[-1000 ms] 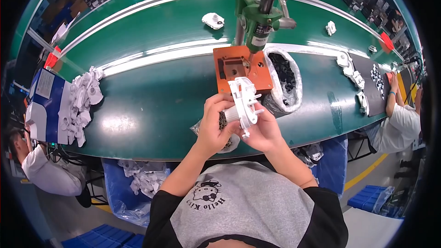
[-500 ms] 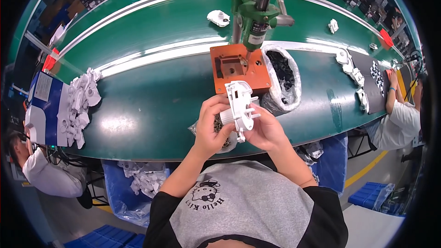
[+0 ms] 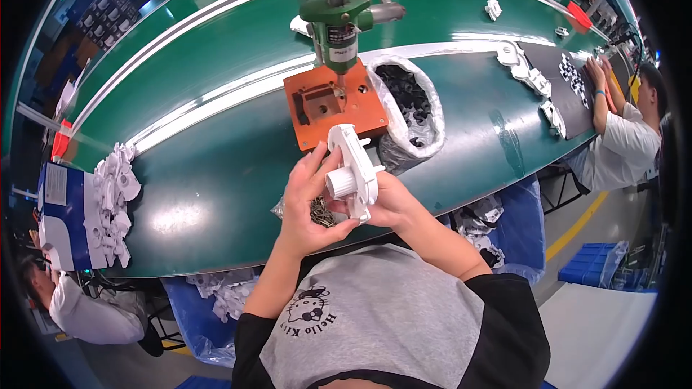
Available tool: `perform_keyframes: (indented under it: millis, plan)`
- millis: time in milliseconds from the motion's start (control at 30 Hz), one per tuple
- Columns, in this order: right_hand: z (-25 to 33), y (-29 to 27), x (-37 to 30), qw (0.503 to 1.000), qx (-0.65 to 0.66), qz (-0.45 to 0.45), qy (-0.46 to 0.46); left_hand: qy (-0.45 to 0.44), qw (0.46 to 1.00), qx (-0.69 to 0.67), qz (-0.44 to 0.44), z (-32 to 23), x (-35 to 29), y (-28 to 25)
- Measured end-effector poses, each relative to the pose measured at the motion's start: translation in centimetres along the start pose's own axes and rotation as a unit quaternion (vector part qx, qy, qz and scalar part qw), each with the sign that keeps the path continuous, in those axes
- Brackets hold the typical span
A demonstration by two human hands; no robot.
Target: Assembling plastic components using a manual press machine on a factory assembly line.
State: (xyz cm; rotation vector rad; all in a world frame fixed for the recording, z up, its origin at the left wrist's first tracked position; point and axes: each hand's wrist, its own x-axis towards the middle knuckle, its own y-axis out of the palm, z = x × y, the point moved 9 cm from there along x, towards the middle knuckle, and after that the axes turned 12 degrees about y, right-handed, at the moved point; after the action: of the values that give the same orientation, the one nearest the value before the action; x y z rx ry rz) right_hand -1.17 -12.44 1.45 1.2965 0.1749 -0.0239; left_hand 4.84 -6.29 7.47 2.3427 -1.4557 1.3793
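Note:
A white plastic housing (image 3: 355, 166) with a ribbed round knob and several short prongs is held up in front of my chest, tilted on edge. My right hand (image 3: 390, 200) grips its prong side from the right, fingers partly hidden behind it. On the knob side, my left hand (image 3: 301, 205) curves around the housing, its thumb at the lower end and its fingertips near the upper edge. Behind and below my left hand lies a clear bag of small metal screws or pins (image 3: 322, 213), partly covered. Just beyond the housing sits an orange fixture block (image 3: 303, 128) with a recessed pocket.
A green press (image 3: 339, 29) stands over the fixture. Right of it, a plastic-lined bag (image 3: 432, 130) holds black parts. White parts are heaped at the left (image 3: 115, 194) beside a blue-and-white box (image 3: 68, 209). Blue bins (image 3: 522, 223) hang below the table edge. Co-workers sit at both sides.
My view has swung, shifting the press and fixture leftward in the picture. The housing has turned in my hands, showing its knob more and its prongs less. My left fingers have spread wider.

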Motion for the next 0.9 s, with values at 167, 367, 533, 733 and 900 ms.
perform_keyframes:
  millis: [167, 367, 533, 733, 900]
  plan:
    - [-0.5, 1.5, -0.2, 0.992, 0.065, 0.102, -0.033, -0.006, 0.997, -0.014, 0.072, -1.9, 3.2, 1.8]
    - [-1.9, -2.8, -0.1, 0.999, 0.027, -0.003, 0.021, 0.094, 0.991, 0.070, 0.056, -1.4, 3.4, 3.1]
    - [-1.0, -2.3, -2.2, 0.980, -0.166, -0.050, 0.102, -0.020, 0.999, 0.015, 0.027, 0.9, 3.5, 2.2]
    - [9.4, -4.4, -8.9, 0.626, -0.627, -0.378, -0.268, 0.092, 0.935, 0.336, 0.072, 1.9, 7.8, -0.8]
    - [12.6, -6.4, -11.5, 0.274, -0.744, -0.551, -0.259, 0.138, 0.869, 0.468, 0.086, 6.1, 8.1, 0.7]
